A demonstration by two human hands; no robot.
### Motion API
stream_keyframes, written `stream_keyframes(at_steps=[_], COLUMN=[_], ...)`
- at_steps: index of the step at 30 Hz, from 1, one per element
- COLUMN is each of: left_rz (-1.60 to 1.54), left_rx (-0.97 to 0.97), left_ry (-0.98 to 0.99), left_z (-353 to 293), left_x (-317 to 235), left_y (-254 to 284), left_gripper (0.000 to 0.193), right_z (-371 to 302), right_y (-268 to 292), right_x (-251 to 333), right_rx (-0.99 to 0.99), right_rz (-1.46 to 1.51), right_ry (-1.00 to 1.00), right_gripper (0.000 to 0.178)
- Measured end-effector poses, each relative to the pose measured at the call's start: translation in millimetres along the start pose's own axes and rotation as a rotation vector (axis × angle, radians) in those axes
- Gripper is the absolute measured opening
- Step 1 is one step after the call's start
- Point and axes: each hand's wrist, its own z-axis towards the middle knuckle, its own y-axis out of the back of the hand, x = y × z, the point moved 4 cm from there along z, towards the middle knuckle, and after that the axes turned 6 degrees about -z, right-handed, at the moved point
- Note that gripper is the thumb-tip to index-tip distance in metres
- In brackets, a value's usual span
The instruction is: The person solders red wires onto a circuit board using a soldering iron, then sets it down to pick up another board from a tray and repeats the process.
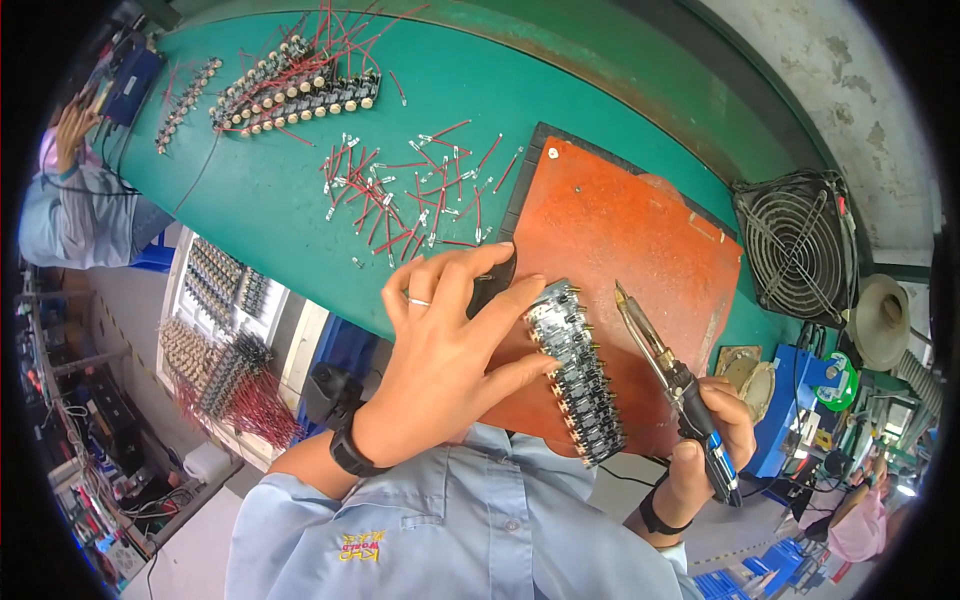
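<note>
A soldering iron [688,392] near a strip of dark metal parts [578,380], with 2 bare hands.
The strip lies on the orange mat [640,220]. The left hand [435,330] has its thumb and pointer finger at the strip's left edge, but it is hard to tell if they pinch it or just touch it. The right hand [690,478] has its fingers wrapped around the iron, tip just off the strip. If the strip slid or the iron slipped, the tip could burn the left fingers, if it is hot. Short red wires [385,205] lie loose on the green table [265,185], with the left hand between them and the strip. A black fan [795,245] stands to the right.
</note>
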Motion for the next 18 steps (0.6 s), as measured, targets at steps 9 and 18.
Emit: stream_keyframes(at_steps=[9,18], left_rz=[-0.196,0.026], left_rx=[-0.26,-0.171], left_ry=[0.131,0.072], left_z=[-5.2,-4.0], left_x=[38.1,41.1], left_y=[35.4,26.5], left_gripper=[0.042,0.012], right_z=[-11.1,-32.0], right_y=[15.0,-20.6], right_x=[-3.6,4.5], right_rx=[-0.114,-0.039], right_rz=[-0.046,0.188], right_ry=[-0.034,-0.246], right_gripper=[0.057,0.069])
